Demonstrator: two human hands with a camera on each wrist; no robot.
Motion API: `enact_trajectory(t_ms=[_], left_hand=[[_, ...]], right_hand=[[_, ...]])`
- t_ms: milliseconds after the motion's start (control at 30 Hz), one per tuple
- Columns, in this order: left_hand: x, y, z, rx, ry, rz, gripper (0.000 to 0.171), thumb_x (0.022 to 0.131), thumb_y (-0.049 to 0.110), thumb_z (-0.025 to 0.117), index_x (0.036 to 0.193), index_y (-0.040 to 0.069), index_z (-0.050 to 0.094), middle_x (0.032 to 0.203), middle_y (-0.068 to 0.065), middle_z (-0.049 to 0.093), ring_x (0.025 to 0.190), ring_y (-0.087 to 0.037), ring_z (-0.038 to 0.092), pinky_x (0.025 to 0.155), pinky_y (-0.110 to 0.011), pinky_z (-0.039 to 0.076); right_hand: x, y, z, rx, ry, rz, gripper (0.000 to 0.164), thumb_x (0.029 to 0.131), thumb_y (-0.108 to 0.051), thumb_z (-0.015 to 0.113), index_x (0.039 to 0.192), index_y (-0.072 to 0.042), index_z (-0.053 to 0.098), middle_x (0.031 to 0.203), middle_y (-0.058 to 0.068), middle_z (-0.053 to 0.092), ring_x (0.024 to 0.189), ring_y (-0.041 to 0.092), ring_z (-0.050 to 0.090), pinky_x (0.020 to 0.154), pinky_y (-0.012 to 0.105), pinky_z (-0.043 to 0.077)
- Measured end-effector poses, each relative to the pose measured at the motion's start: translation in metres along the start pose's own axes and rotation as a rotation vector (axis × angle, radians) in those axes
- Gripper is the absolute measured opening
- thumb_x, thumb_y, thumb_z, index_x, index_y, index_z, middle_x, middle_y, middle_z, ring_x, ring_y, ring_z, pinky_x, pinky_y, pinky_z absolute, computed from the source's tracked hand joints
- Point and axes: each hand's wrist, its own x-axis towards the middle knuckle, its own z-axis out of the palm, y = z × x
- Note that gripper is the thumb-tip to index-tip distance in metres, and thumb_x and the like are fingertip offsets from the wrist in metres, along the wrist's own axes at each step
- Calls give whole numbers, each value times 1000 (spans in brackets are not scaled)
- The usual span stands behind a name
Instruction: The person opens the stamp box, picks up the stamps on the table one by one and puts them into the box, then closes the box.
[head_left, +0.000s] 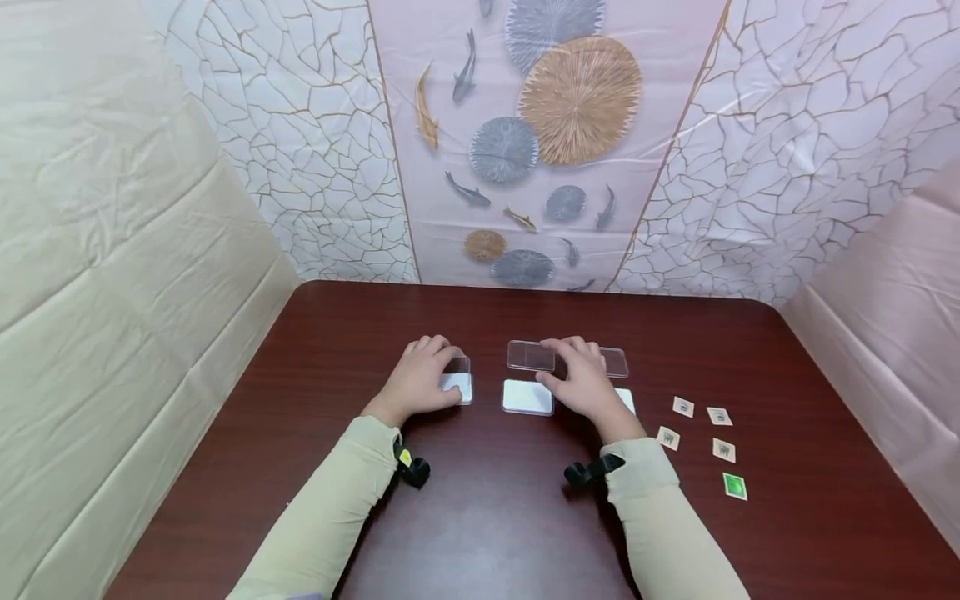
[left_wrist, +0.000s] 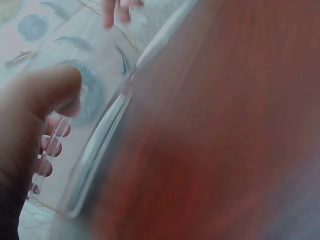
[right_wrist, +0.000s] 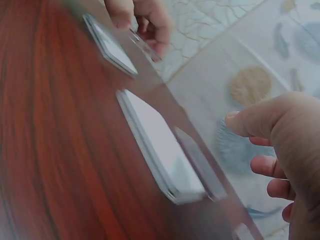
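Over a dark red-brown counter (head_left: 480, 525), a person's right hand (head_left: 585, 383), fingers parted and holding nothing, hovers near the middle white case (head_left: 527, 397), while beside the left white case (head_left: 460, 381) the left hand (head_left: 417, 377) grips a clear lid (head_left: 459, 364), five small cards (head_left: 723, 450) lying at right.

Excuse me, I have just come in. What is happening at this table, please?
A person's left hand grips a clear plate beside a white rectangle on a dark table. The right hand hovers, apparently holding nothing, near two other clear plates, which lie behind two more white rectangles. Five small cards, one green, lie to the right.
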Motion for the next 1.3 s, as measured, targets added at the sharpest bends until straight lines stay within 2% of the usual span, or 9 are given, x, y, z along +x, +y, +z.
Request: enact_trajectory(t_ms=[200, 367, 467, 733, 900, 1000, 1133, 1200, 1300], left_hand=[[20, -16, -12, 16, -87, -79, 58, 75, 36, 66, 127, 11, 67, 119, -6, 56, 108, -26, 49, 99, -47, 41], [35, -27, -11, -31, -206, -189, 57, 84, 37, 67, 136, 14, 62, 129, -7, 54, 115, -27, 47, 102, -50, 40], [40, -30, -10, -46, -262, -223, 58, 88, 36, 66, 141, 13, 59, 132, -8, 53, 118, -27, 47, 102, -51, 41], [49, -29, -7, -52, -268, -235, 61, 88, 33, 67, 144, 8, 57, 133, -13, 54, 119, -31, 50, 106, -50, 40], [52, -26, -8, -119, -266, -259, 69, 91, 36, 65, 151, 8, 47, 144, -14, 46, 134, -33, 42, 119, -53, 22], [54, -9, -12, -173, -204, -232, 68, 93, 37, 63, 151, 7, 46, 148, -15, 44, 139, -35, 37, 121, -55, 14], [56, 39, -15, -218, -120, -106, 58, 94, 31, 63, 145, 5, 54, 143, -16, 50, 134, -38, 44, 119, -53, 25], [57, 65, -10, -223, -104, -39, 55, 94, 28, 64, 143, 5, 56, 141, -15, 53, 133, -37, 47, 118, -52, 29], [57, 100, 6, -201, -119, 21, 53, 95, 30, 64, 142, 7, 57, 141, -12, 55, 134, -31, 48, 120, -49, 25]], right_hand=[[-14, 18, -22, -8, 73, 12, 51, 90, -24, 73, 137, -9, 59, 128, 21, 53, 115, 43, 40, 99, 62, 26], [-22, 31, -37, 17, 67, 44, 48, 93, -23, 71, 138, -10, 58, 131, 23, 50, 121, 45, 37, 102, 64, 24], [-28, 38, -46, 15, 75, 59, 49, 94, -22, 70, 139, -9, 57, 133, 24, 50, 122, 46, 37, 102, 64, 24], [-49, 71, -72, -9, 161, 93, 46, 95, -19, 68, 137, -3, 57, 129, 27, 51, 121, 50, 36, 99, 66, 24], [-66, 96, -88, -26, 175, 115, 38, 97, -19, 65, 131, -1, 61, 131, 29, 52, 122, 53, 34, 98, 68, 24], [-79, 112, -97, -52, 175, 133, 32, 98, -19, 63, 125, 0, 65, 131, 29, 54, 122, 54, 35, 98, 69, 25], [-96, 134, -104, -92, 161, 172, 29, 99, -18, 63, 120, 1, 67, 129, 29, 57, 121, 56, 35, 97, 70, 22], [-102, 142, -105, -93, 144, 190, 29, 98, -19, 64, 119, 1, 68, 128, 28, 58, 122, 55, 34, 97, 70, 21], [-110, 151, -102, -91, 132, 204, 32, 97, -24, 68, 118, 0, 71, 126, 25, 58, 122, 53, 34, 96, 69, 20]])
